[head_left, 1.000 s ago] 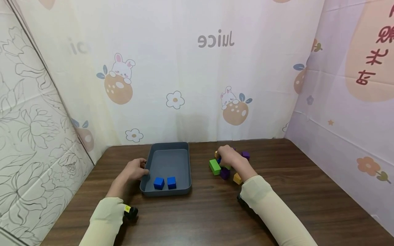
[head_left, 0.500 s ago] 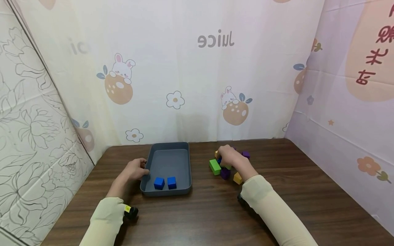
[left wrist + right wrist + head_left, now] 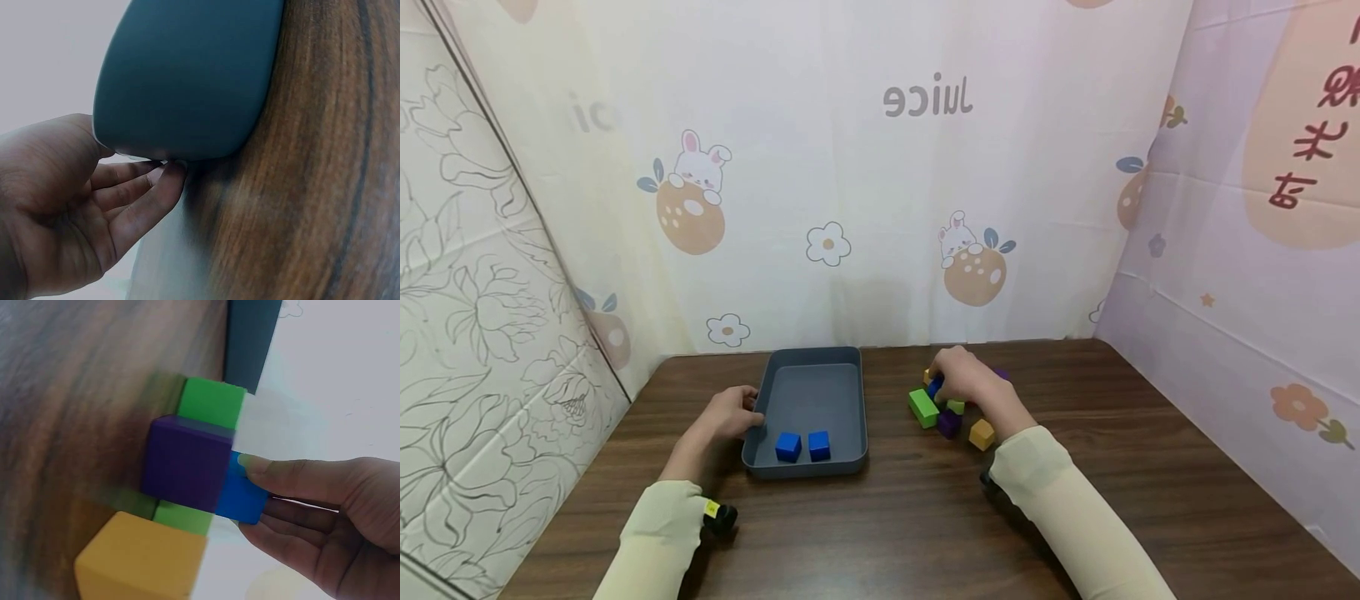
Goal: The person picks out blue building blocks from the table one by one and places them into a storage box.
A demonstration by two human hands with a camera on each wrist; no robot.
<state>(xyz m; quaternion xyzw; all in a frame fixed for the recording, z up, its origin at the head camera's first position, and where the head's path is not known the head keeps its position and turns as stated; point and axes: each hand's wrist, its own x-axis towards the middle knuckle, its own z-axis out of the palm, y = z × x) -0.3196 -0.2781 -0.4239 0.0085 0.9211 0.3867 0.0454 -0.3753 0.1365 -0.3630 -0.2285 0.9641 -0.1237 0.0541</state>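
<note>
Blue block (image 3: pixel 240 500) is pinched between thumb and fingers of the right hand (image 3: pixel 966 379), which has crept up a touch in the last half second, so I reckon it's coming free of the other blocks (image 3: pixel 923 408) near the worktop (image 3: pixel 880 533)'s far edge. Grey tray (image 3: pixel 812 396) has two blue cubes (image 3: pixel 818 446) by its near edge; left hand (image 3: pixel 728 412) grips its left rim.

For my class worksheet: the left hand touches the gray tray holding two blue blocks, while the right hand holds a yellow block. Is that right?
No: the right hand holds a blue block, not yellow, as the right wrist view shows. The left hand does touch the gray tray holding two blue blocks.
</note>
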